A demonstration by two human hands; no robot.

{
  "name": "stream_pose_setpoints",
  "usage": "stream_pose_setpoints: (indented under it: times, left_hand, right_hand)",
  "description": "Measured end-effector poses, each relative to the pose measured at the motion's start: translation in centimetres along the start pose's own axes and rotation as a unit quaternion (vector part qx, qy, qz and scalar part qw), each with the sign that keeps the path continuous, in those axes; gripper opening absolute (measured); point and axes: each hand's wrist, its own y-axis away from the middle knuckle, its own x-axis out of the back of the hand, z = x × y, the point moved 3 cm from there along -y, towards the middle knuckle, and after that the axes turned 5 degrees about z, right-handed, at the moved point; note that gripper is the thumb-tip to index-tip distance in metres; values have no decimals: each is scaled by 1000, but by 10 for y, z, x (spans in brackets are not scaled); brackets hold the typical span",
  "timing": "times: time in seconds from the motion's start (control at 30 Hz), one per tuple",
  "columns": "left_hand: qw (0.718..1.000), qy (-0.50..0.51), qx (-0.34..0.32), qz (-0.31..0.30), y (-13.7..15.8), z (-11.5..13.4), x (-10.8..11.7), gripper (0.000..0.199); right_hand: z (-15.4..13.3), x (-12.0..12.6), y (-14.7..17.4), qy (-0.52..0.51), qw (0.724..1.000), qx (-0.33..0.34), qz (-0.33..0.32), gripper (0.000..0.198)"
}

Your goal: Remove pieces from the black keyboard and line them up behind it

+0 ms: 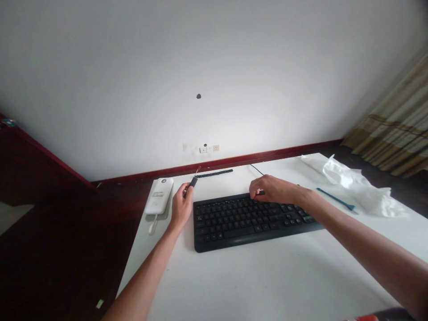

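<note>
Head view shows my left hand pinching a small dark tool beside the black keyboard, while my right hand rests curled on its top edge. Gripped this lightly, the tool could slip and skid toward the power bank.

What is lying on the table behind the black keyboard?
Behind the keyboard lie a dark toothed strip and a thin black wire. The right hand covers the keyboard's back edge there.
</note>
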Motion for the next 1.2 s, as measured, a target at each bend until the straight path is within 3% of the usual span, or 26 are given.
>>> stream_pose_setpoints:
  times: [0.07,0.13,0.27,0.33,0.43,0.57,1.2]
  left_hand:
    - [1000,0,0,0,0,0,0,33]
    - [1000,-1,-3,0,0,2,0,32]
    - [1000,-3,-6,0,0,3,0,32]
    - [1000,-2,1,3,0,2,0,32]
    - [1000,2,10,1,0,-1,0,34]
    - [1000,4,15,-4,-1,-6,-1,36]
    - [1000,5,12,-12,0,0,-1,32]
  right_hand:
    - [3,3,-3,0,1000,-2,8,19]
    - [13,8,-10,-3,998,-16,57,22]
    - [55,14,-42,-26,982,-51,179,20]
    - [80,11,-63,-18,976,-77,202,20]
    - [108,3,-89,-7,974,-103,200,20]
    - [123,-9,-101,-13,972,-127,199,24]
    - [135,-23,-100,-56,970,-123,203,31]
